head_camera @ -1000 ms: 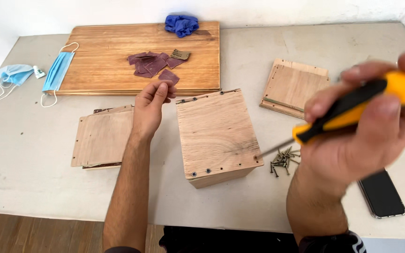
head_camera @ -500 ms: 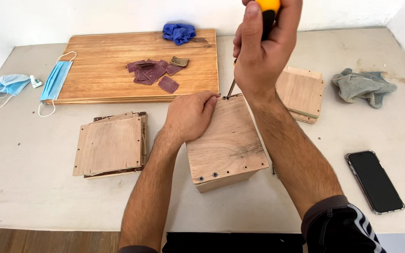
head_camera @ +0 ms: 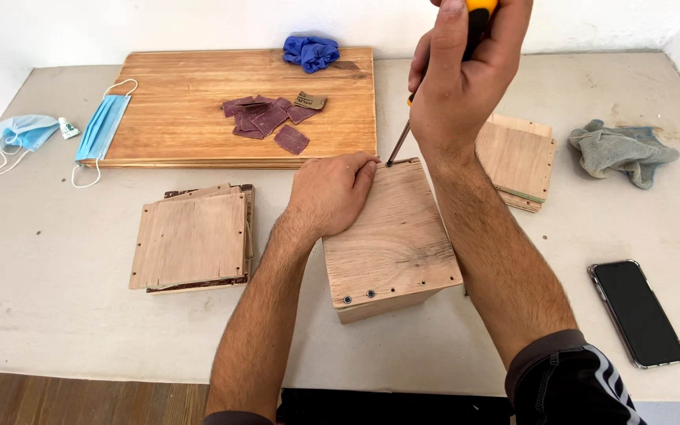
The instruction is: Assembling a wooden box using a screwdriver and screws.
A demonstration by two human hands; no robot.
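Two hands are now on the job at the wooden box (head_camera: 391, 240), which stands at the middle of the table (head_camera: 57, 315), just in front of the large wooden board (head_camera: 175, 118). A second ago your right hand (head_camera: 462, 86) held the screwdriver (head_camera: 403, 138) out to the side, near a scatter of screws; half a second ago it had swung over the box, and it has stayed there since, fingers clenched round the yellow handle, the blade tip set at the box's far left corner. Your left hand (head_camera: 332, 193) has moved from the board's edge onto the box top, where it lies palm down, fingers curled at that same corner beside the tip, gripping nothing that can be seen. The work appears to have passed from fetching the tool to driving at that corner. Around it lie stacked plywood panels (head_camera: 194, 236), sandpaper scraps (head_camera: 265, 118), face masks (head_camera: 104, 130), a grey rag (head_camera: 619, 149) and a phone (head_camera: 639, 311).
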